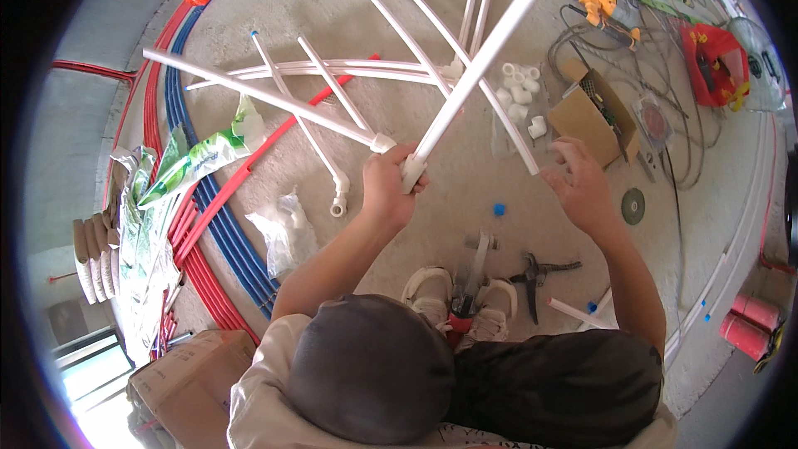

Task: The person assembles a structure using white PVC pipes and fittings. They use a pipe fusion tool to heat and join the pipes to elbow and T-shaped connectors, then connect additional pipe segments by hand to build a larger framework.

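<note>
My left hand (389, 185) grips two white plastic pipes at their near ends: one long pipe (490, 58) runs up and right, the other pipe (258, 93) runs up and left with a white fitting (382, 143) at its near end. My right hand (582, 187) is raised with its fingers spread, holding nothing, close to the lower end of a curved white pipe (519, 141). Between my feet lies a pipe welding tool (474, 270), with black pipe cutters (536, 274) to its right.
Several white pipes (332, 66) lie on the concrete floor. White fittings (519, 87) sit in a clear bag, beside a cardboard box (594, 112). Red and blue tubes (212, 224) run along the left. A grinding disc (633, 205), cables and tools lie at the right.
</note>
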Available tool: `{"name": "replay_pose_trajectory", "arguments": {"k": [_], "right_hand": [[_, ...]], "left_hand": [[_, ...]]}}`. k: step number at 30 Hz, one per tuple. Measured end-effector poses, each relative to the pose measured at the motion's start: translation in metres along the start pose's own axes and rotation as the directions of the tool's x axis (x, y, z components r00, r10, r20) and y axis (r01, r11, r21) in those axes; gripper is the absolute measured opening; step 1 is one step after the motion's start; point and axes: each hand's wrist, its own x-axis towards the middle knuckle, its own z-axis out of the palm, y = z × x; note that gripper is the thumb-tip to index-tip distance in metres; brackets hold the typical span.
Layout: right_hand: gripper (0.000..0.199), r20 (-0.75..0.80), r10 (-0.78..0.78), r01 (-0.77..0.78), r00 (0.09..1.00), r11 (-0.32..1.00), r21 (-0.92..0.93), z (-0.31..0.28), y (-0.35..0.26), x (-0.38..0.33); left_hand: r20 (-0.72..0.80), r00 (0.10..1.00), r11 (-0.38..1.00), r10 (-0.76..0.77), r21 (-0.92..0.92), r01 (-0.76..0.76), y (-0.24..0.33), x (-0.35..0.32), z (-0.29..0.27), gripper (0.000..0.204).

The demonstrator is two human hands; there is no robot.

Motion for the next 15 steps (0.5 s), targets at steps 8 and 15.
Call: {"name": "replay_pose_trajectory", "arguments": {"k": [8, 15], "right_hand": [[0.034, 0.097, -0.002, -0.008, 0.995, 0.995, 0.101, 0.031, 0.012, 0.016], [0.028, 0.161, 0.074, -0.106, 0.984, 0.974, 0.200, 0.037, 0.028, -0.004]], "left_hand": [[-0.157, 0.987, 1.000, -0.027, -0.011, 0.026, -0.005, 0.041, -0.001, 0.020], [0.030, 0.987, 0.986, -0.159, -0.043, 0.160, 0.011, 0.128, 0.041, 0.018]]}}
